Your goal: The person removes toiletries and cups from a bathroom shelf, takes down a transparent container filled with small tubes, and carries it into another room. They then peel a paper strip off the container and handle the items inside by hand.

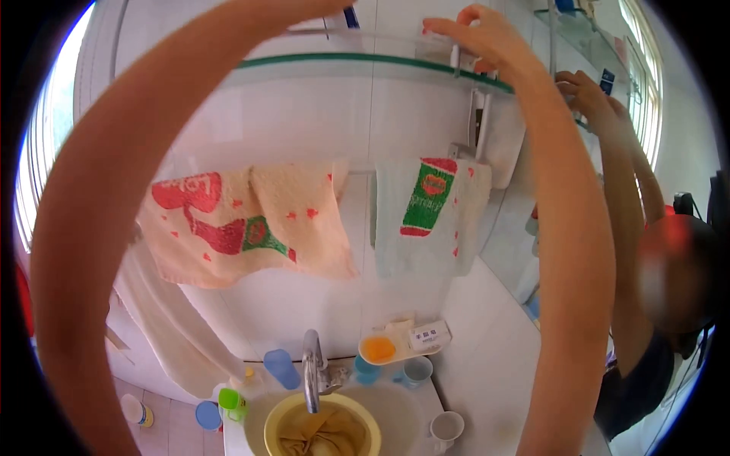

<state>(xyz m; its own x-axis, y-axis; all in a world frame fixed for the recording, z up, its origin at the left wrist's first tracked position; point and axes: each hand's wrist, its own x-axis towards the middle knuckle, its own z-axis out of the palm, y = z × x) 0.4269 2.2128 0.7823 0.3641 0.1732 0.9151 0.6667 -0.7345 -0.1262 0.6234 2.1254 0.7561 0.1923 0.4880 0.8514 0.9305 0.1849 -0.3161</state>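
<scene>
My left hand (304, 9) is at the top edge, its fingers cut off by the frame. Close beside it is a narrow dark blue item (350, 17), and I cannot tell whether the hand touches it. Over the right end of the glass shelf (365, 57), my right hand (487, 42) has its fingers apart and holds nothing visible. Below the shelf hang a peach towel (289, 228) with red and green print and a pale towel (471, 228) with a green and red patch.
A chrome faucet (311, 368) rises over a yellow basin (270, 425) with brown cloth in it. Around the sink are a blue cup (283, 370), a white mug (446, 425), a green cup (232, 403) and a soap dish (403, 349). A mirror (517, 220) is on the right.
</scene>
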